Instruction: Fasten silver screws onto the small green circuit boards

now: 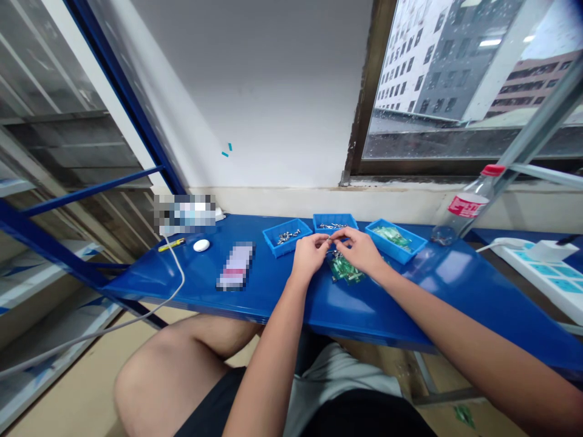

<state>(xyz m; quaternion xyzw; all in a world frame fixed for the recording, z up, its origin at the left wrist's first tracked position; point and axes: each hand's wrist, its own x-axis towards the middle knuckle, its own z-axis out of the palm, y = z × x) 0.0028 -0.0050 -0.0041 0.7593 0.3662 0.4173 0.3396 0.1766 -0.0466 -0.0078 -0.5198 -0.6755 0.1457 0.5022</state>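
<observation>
Near the frame's centre, the left hand (311, 254) and right hand (359, 249) meet, fingers closed around a part (329, 239) too small to identify. Beneath them, boards (348, 270) lie on the tabletop (364, 306). Beyond, the left bin (286, 247) and middle bin (334, 219) hold metal pieces; the right bin (395, 251) holds boards.

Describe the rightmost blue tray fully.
The rightmost blue tray is open-topped, rectangular and looks like plastic. It sits upright near the back edge of the blue table, set at an angle, one corner toward the person. Inside lie green pieces, some pale or shiny, too small to make out. The right hand is close by, with no visible contact.
</observation>
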